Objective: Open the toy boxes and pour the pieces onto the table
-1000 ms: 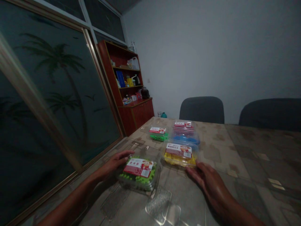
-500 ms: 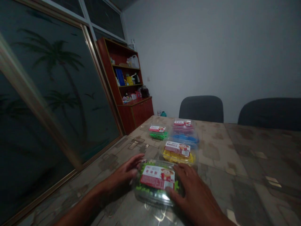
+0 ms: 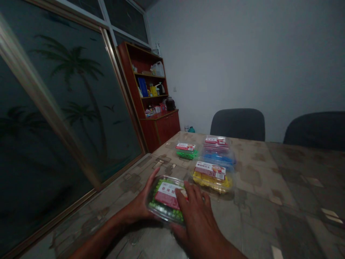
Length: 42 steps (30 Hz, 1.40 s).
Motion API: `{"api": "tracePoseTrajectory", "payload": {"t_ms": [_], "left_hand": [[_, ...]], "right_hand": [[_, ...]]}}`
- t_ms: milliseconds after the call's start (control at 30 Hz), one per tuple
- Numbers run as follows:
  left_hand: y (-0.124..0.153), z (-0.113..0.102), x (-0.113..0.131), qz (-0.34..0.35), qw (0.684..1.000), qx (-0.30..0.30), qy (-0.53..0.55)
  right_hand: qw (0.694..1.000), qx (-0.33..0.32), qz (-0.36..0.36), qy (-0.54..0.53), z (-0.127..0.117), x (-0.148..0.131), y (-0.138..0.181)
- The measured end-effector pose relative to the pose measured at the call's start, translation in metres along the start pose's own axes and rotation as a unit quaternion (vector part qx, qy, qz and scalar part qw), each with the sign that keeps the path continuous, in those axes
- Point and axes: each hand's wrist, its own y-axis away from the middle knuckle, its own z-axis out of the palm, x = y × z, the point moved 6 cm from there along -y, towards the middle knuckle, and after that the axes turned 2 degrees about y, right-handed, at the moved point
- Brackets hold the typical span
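Observation:
A clear plastic box [image 3: 163, 213] of light green pieces, with a white and red label on its lid, is tilted between my two hands. My left hand [image 3: 142, 204] grips its left side, one finger pointing up along the edge and the others partly hidden behind and under it. Over the right side lies my right hand [image 3: 196, 212], its fingers across the label and its thumb at the near edge. Just beyond sits a clear box with yellow pieces [image 3: 212, 180], also labelled.
Farther back on the patterned table [image 3: 256, 201] are a box with green pieces [image 3: 186, 154], a blue-filled box [image 3: 219, 157] and a pink-toned box [image 3: 215, 143]. Dark chairs [image 3: 237, 124] stand behind the table. A wooden cabinet [image 3: 159, 126] and sliding glass door [image 3: 81, 108] are to the left.
The light green box has shifted left and tilted, with my left hand now tight against its side. My right hand has moved left, farther over the lid. The view has turned slightly.

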Motion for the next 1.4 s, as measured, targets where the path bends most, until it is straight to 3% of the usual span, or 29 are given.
{"api": "tracePoseTrajectory", "payload": {"t_ms": [133, 300, 500, 633, 867, 1133, 1400], "left_hand": [[0.0, -0.01, 0.008, 0.008, 0.999, 0.005, 0.054], [0.008, -0.016, 0.008, -0.005, 0.998, 0.051, 0.04], [0.015, -0.016, 0.008, 0.021, 0.999, 0.028, 0.021], [0.015, -0.013, 0.006, 0.001, 1.0, 0.005, 0.011], [0.01, -0.024, 0.006, -0.009, 0.999, 0.026, -0.042], [0.009, -0.032, 0.004, -0.015, 0.999, 0.03, 0.019], [0.009, -0.029, 0.002, 0.008, 0.999, 0.046, -0.018]], "right_hand": [[0.998, 0.05, -0.029, -0.021, 0.001, -0.017, -0.013], [0.997, 0.039, -0.072, -0.011, 0.002, -0.029, -0.025], [0.995, 0.027, -0.09, -0.042, 0.007, -0.015, -0.019], [0.996, 0.019, -0.079, -0.044, 0.005, -0.004, -0.017], [0.993, -0.002, -0.118, -0.029, -0.005, -0.019, -0.028], [0.99, -0.018, -0.137, -0.025, -0.009, -0.028, -0.041], [0.992, 0.009, -0.125, 0.006, 0.005, -0.023, -0.036]]}}
